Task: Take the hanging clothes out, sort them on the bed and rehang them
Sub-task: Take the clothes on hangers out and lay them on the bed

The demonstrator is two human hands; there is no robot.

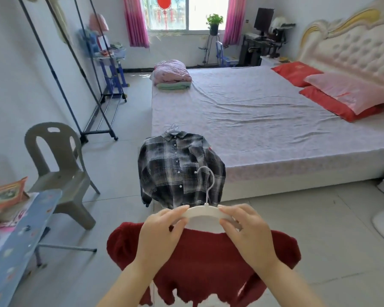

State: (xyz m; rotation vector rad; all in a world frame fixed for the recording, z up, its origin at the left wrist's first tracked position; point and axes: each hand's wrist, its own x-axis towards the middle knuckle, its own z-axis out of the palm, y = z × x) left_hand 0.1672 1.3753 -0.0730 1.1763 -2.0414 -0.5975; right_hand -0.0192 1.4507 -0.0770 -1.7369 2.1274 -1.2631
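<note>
Nearby, left hand (162, 229), right hand (247, 231) pinch hanger (203, 212), sweater (200, 262) seemingly beneath.

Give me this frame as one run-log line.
left grip: pinches white hanger | right grip: pinches same hanger | red sweater: hangs from it | plaid shirt: on its hanger, draped over bed corner

— What's at lower centre?
— The left hand (162, 231) and right hand (246, 231) pinch a white hanger (205, 212) above a red sweater (204, 262).
— And mid-frame?
— A plaid shirt (177, 171) draped over the bed (264, 111) corner.
</note>
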